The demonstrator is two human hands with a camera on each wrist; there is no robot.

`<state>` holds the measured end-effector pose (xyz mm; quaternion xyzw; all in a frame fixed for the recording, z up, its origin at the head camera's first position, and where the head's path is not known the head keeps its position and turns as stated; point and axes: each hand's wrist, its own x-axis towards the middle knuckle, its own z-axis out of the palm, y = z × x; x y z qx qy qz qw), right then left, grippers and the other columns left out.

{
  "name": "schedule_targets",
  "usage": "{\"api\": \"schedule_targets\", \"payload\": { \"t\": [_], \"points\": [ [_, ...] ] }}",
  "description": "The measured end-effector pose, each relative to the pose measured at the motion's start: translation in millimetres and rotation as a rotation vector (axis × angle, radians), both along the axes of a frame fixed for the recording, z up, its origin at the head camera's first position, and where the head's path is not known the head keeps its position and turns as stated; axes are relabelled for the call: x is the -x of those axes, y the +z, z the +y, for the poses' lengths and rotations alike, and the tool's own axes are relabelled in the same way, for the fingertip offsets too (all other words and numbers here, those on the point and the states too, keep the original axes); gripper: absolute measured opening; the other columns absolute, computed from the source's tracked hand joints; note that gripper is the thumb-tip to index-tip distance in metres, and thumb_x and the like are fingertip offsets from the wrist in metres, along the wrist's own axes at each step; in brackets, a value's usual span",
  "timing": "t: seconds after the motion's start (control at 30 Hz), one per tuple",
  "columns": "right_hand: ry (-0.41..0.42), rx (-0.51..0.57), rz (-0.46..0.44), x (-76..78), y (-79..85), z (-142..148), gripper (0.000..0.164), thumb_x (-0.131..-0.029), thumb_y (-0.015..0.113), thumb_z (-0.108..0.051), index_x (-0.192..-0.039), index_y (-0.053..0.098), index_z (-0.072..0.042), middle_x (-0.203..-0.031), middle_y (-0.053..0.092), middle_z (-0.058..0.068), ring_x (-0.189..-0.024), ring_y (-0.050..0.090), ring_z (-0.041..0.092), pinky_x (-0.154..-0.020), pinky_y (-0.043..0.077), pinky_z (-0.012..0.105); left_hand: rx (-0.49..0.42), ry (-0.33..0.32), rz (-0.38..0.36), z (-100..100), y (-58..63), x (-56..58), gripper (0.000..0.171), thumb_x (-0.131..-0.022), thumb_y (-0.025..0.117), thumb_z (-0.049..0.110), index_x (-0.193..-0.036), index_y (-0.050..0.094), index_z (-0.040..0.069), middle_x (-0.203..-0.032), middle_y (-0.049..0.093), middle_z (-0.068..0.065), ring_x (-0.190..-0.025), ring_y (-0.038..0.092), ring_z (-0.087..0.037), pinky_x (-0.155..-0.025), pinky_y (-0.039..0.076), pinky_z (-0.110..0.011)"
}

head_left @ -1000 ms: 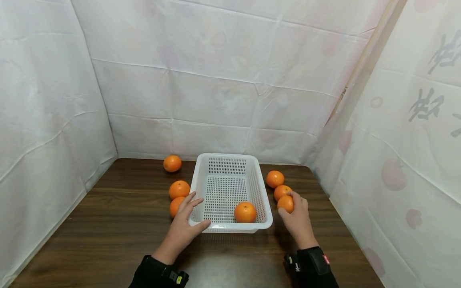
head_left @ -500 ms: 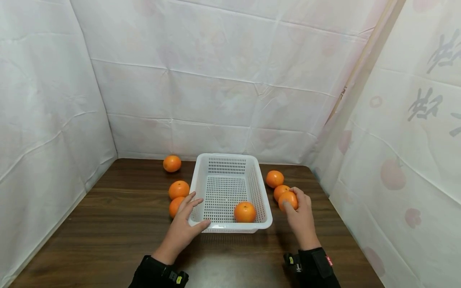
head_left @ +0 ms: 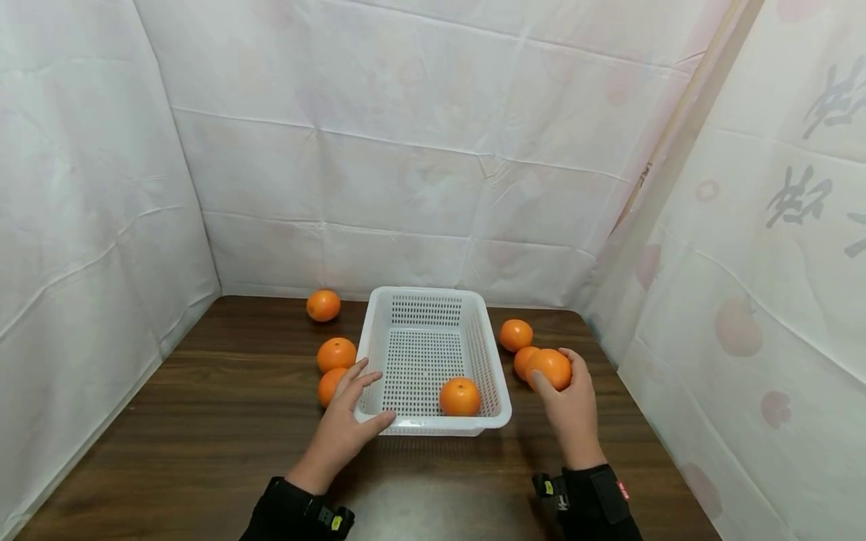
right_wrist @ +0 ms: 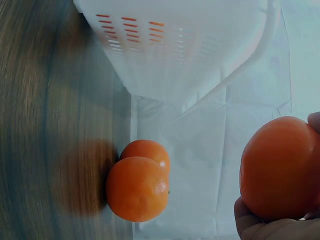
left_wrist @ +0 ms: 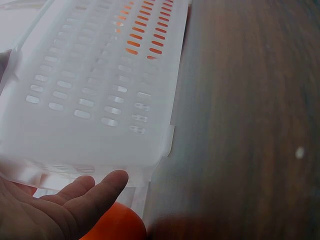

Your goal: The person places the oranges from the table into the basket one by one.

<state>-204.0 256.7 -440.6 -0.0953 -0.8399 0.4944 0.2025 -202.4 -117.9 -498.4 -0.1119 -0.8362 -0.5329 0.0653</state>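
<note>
A white perforated plastic basket [head_left: 433,427] stands on the table with one orange fruit, possibly a mandarin [head_left: 460,397], inside its near right part. My left hand [head_left: 341,436] rests with spread fingers at the basket's near left corner; the left wrist view shows straight fingers [left_wrist: 102,200] along its outside. My right hand [head_left: 571,413] grips another mandarin [head_left: 550,369], raised off the table right of the basket. In the right wrist view this held mandarin [right_wrist: 280,170] sits between thumb and fingers, apart from the two mandarins on the table.
Right of the basket lie two mandarins, a near one [head_left: 524,362] and a far one [head_left: 516,335]. On its left are a mandarin [head_left: 331,386] by my fingers, another [head_left: 336,355] behind it and one [head_left: 323,306] farther back. White sheeting [head_left: 406,188] encloses the brown table [head_left: 203,421].
My right hand has lifted its mandarin from the table, up and slightly right, away from the neighbouring one. The left hand and the basket have stayed in place.
</note>
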Motion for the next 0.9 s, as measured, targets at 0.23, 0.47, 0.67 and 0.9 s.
{"api": "schedule_targets", "payload": {
  "t": [0.23,0.47,0.67,0.9],
  "points": [
    [0.010,-0.018,0.015,-6.5,4.1,-1.6,0.070,-0.098,0.075,-0.037,-0.158,0.045,-0.017,-0.155,0.048,0.018,-0.122,0.056,0.033,-0.098,0.047,0.049,0.003,0.000,-0.010,0.2,1.7,-0.5,0.067,-0.090,0.085,0.039,-0.149,0.059,0.020,-0.176,0.024,-0.006,-0.161,0.025,-0.041,-0.120,0.030,-0.076],
    [0.009,-0.014,0.025,-9.9,7.1,-3.0,0.071,-0.096,0.077,-0.037,-0.157,0.047,-0.018,-0.156,0.048,0.015,-0.124,0.055,0.032,-0.100,0.047,0.049,0.000,-0.005,0.001,-0.2,2.5,-2.6,0.070,-0.090,0.084,0.047,-0.149,0.059,0.019,-0.176,0.024,-0.006,-0.161,0.025,-0.042,-0.119,0.031,-0.076],
    [0.008,-0.022,0.041,-15.0,12.0,-5.2,0.067,-0.097,0.076,-0.035,-0.156,0.047,-0.017,-0.154,0.048,0.017,-0.123,0.054,0.032,-0.100,0.046,0.050,-0.002,-0.006,-0.004,0.5,2.8,-2.7,0.069,-0.090,0.084,0.046,-0.149,0.059,0.020,-0.176,0.024,-0.007,-0.161,0.024,-0.042,-0.119,0.031,-0.077],
    [-0.008,0.010,0.078,-17.7,14.0,-7.5,0.068,-0.097,0.077,-0.033,-0.154,0.047,-0.016,-0.150,0.047,0.016,-0.120,0.053,0.029,-0.099,0.044,0.046,-0.008,-0.004,-0.001,0.2,5.4,-4.8,0.069,-0.089,0.084,0.047,-0.148,0.060,0.019,-0.176,0.024,-0.009,-0.160,0.025,-0.043,-0.118,0.032,-0.076]
  ]
}}
